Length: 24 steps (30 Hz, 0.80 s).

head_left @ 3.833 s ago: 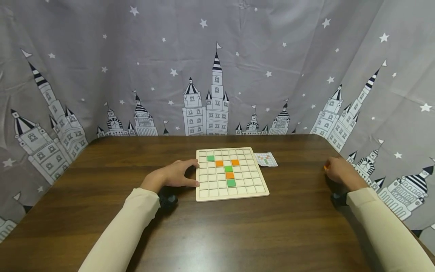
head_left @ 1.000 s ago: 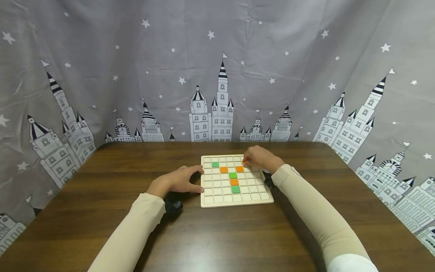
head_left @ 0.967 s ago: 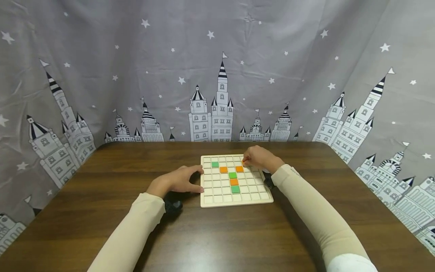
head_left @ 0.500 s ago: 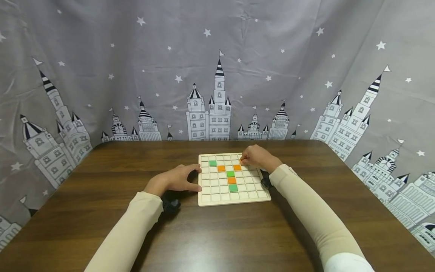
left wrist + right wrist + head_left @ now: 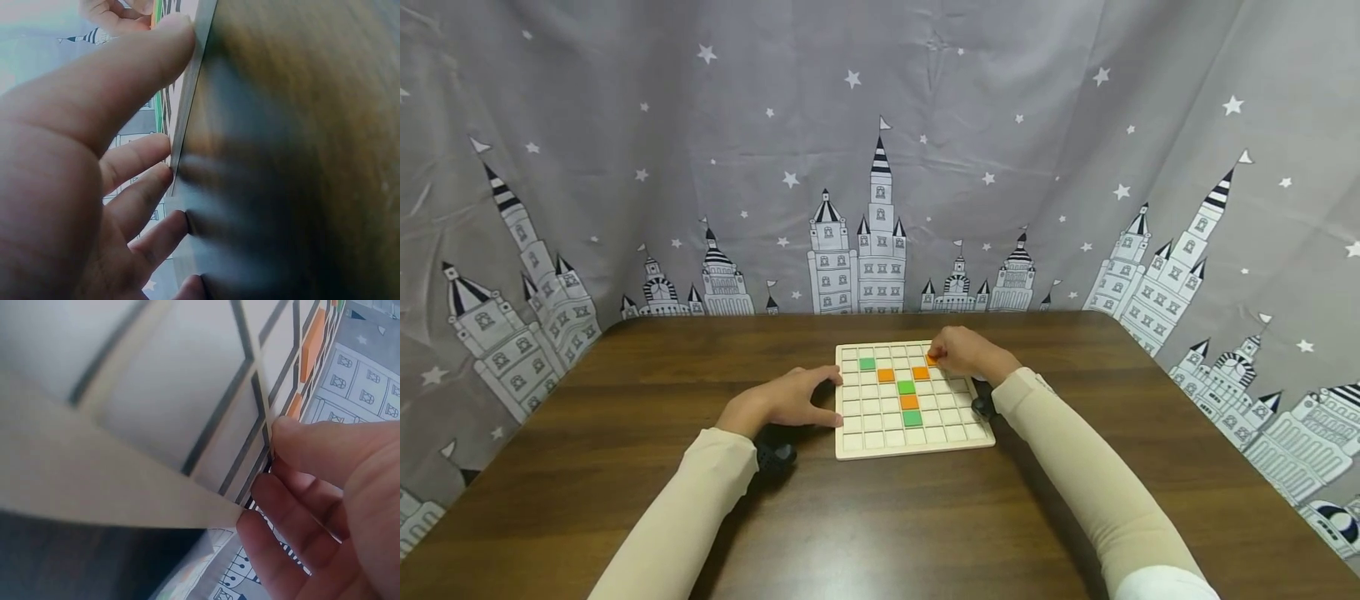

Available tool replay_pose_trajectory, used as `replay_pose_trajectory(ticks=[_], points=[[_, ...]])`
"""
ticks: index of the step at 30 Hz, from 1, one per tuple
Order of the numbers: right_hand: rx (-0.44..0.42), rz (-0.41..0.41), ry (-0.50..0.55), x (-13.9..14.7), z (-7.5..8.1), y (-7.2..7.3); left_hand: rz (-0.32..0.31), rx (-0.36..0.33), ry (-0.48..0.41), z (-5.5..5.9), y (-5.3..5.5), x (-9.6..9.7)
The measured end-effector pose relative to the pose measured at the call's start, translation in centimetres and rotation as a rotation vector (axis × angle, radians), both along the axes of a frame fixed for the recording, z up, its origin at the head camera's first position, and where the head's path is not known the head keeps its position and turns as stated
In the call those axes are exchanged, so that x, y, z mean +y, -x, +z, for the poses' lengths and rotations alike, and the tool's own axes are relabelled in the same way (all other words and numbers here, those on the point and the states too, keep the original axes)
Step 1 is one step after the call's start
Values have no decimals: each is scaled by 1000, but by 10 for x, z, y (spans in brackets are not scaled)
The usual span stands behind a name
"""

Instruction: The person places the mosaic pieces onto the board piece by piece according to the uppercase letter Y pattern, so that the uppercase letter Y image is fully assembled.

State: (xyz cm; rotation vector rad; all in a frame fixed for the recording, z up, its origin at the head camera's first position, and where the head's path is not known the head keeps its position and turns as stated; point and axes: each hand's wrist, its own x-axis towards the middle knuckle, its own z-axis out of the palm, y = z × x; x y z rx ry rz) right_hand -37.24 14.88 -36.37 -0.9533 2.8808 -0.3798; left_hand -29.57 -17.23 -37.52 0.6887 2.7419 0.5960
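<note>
A pale wooden grid board [image 5: 880, 440] lies on the table. Green tiles, such as one [image 5: 867, 364] at upper left, and orange tiles, such as one [image 5: 909, 402] near the middle, form a Y-like pattern in its cells. Over the upper right cells, my right hand [image 5: 973, 354] pinches an orange tile [image 5: 932, 361], which shows partly below the fingertips. In the right wrist view the thumb [image 5: 297, 440] sits against this tile's edge; the index fingertip is hidden. My left hand [image 5: 786, 398] rests spread at the board's left edge, its thumb [image 5: 169, 47] and fingertips touching the rim.
Brown wooden table [image 5: 865, 525] surrounds the board. Behind it hangs a grey curtain [image 5: 737, 75] printed with castles and stars. A blurred sheet with coloured marks [image 5: 187, 581] shows low in the right wrist view. Black wrist devices sit under both wrists.
My right hand has come from the table's far right to the board's upper right with the orange tile. More of that tile shows now. The left hand stays at the board's edge.
</note>
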Motion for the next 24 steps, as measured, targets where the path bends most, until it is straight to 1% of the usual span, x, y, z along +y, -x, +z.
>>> replay_pose_trajectory(ticks=[2,6,11,16,21,24], points=[[15,1,-15,0,-1,0,1,-3,-5,-1,0,0],[17,-16,-30,-1,-5,-2,-3,-9,-13,-3,0,-1],[15,-32,-20,-4,-9,-4,-5,-11,-16,-6,-2,-3],[31,-45,-10,-7,-12,-3,1,-9,-19,-5,-2,-7],[37,-44,-8,-8,-16,-3,-2,-10,-29,-11,-1,-8],[51,-33,-4,-7,-19,-6,-6,-8,-33,-15,-2,-8]])
